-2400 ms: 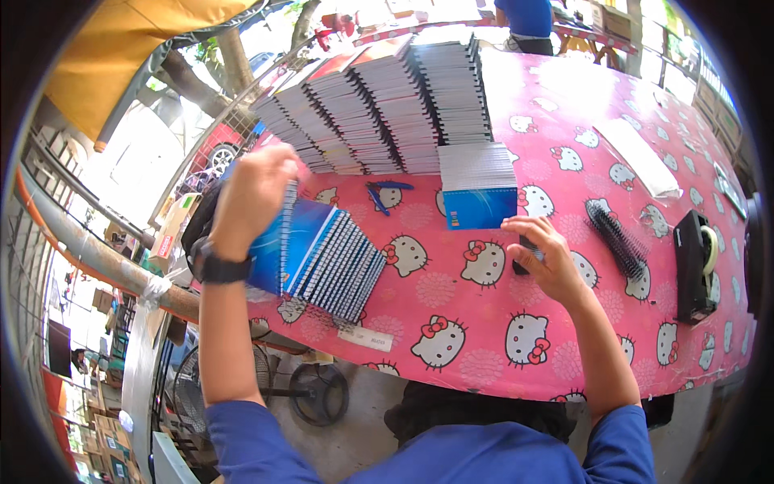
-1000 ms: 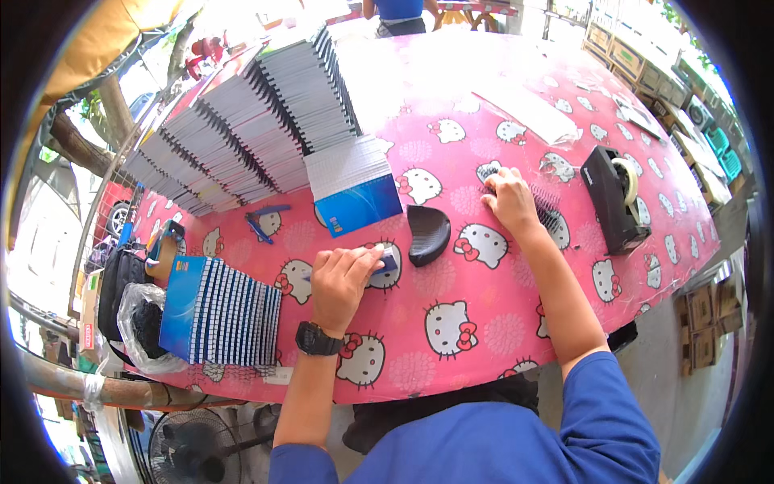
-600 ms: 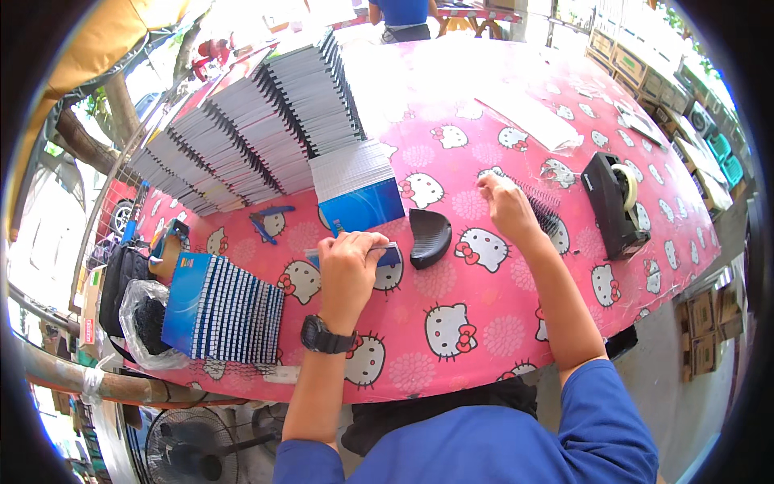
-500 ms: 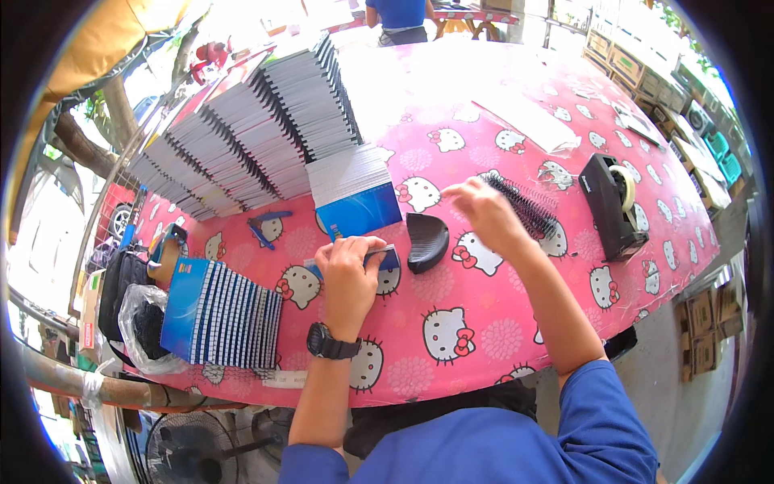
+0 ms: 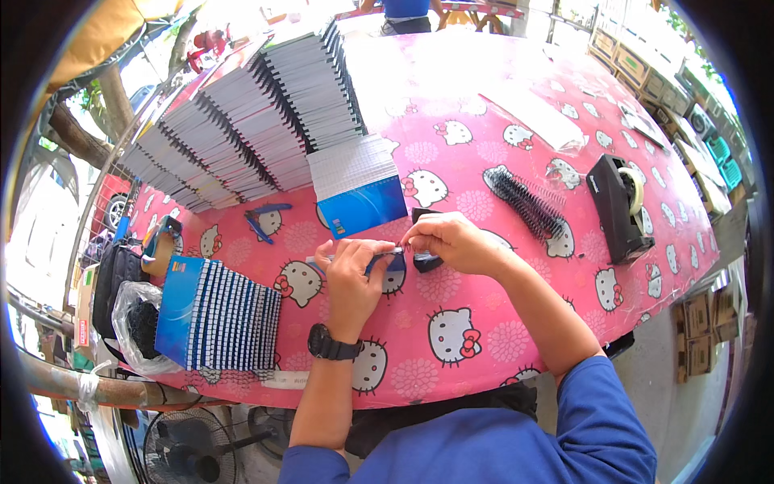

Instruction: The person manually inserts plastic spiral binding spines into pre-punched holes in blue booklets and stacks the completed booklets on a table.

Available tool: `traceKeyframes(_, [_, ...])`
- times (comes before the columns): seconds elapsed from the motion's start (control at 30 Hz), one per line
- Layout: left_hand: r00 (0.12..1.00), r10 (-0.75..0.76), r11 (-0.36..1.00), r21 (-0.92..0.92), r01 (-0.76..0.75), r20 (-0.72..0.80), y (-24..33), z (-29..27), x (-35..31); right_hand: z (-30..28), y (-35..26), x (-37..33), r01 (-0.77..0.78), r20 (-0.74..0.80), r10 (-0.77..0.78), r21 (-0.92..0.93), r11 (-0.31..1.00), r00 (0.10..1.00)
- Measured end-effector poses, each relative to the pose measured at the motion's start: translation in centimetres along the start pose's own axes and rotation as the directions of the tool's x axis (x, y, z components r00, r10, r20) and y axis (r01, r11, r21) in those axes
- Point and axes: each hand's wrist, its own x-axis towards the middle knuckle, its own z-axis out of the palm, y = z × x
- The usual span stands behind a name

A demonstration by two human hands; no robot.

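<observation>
A small blue-covered notebook [image 5: 393,264] lies under my left hand [image 5: 353,270], whose fingers are closed over its upper edge. At the notebook's right end, my right hand [image 5: 451,242] pinches a thin dark piece that looks like the end of a binding coil; most of it is hidden by the fingers. Behind the right fingertips sits a black half-round object [image 5: 427,262], partly covered. Farther right rests a pile of black spiral binding coils [image 5: 528,206]. Just beyond my left hand, blue-covered notebooks [image 5: 363,206] lie in a fanned stack.
Tall rows of bound notebooks [image 5: 242,129] fill the far left. Blue pliers [image 5: 262,222] lie before them. A nearer notebook stack [image 5: 222,315] stands at left, beside a plastic bag [image 5: 137,327]. A black tape dispenser [image 5: 617,210] stands right. Beyond the table is another person [image 5: 405,12].
My right hand has come from beside the coil pile, down and left, to the notebook's right end, closing into a pinch. My left hand stays on the notebook.
</observation>
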Motion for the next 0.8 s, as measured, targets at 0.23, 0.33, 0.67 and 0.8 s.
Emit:
traceKeyframes(0.23, [0.999, 0.005, 1.0, -0.029, -0.004, 0.054, 0.5, -0.4, 0.1, -0.3, -0.1, -0.6, 0.129, 0.019, -0.128, -0.065, 0.99, 0.992])
traceKeyframes(0.33, [0.998, 0.02, 1.0, -0.018, -0.019, 0.065, 0.6, 0.0, -0.1, -0.4, -1.1, -0.8, -0.071, 0.095, 0.072, -0.016, 0.997, 0.993])
traceKeyframes(0.67, [0.993, 0.055, 0.998, 0.026, -0.058, 0.1, 1.2, 0.7, -0.4, -0.2, -1.9, -1.3, -0.01, 0.035, 0.013, -0.089, 0.996, 0.999])
traceKeyframes(0.8, [0.996, 0.026, 1.0, 0.004, -0.027, 0.087, 1.3, 0.8, -0.4, -0.3, -1.0, -1.3, 0.093, 0.006, -0.093, -0.084, 0.992, 0.996])
